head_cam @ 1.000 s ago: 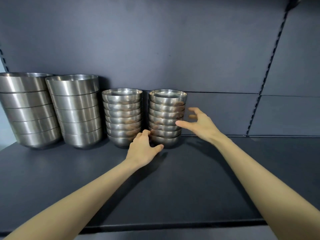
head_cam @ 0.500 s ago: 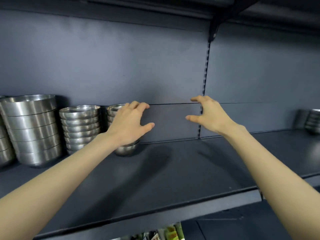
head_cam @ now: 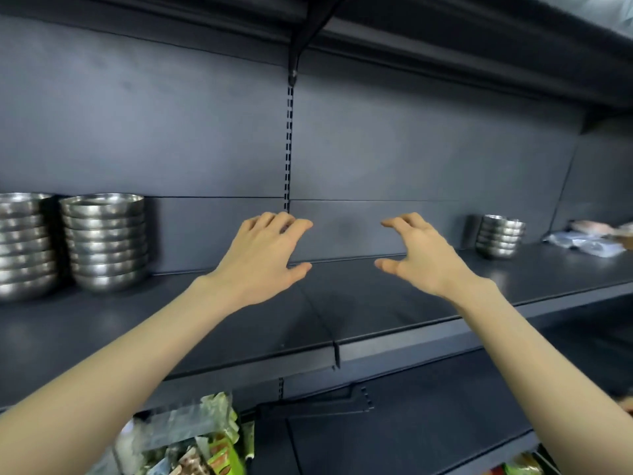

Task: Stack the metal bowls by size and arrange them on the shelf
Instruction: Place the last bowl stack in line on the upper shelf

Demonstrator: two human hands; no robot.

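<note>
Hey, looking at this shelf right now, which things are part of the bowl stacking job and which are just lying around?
Part of the job:
- two stacks of metal bowls at left
- small bowl stack far right
- shelf
- left hand and right hand, both empty, fingers spread

Just lying about:
- plastic-wrapped items at far right
- packets on the lower shelf

The single head-worn camera is looking forward and slightly down, from close in front, at the dark shelf (head_cam: 394,303) and its back panel (head_cam: 411,149).

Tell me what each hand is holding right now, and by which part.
Nothing. The left hand and right hand are both open and empty above the dark grey metal shelf.
</note>
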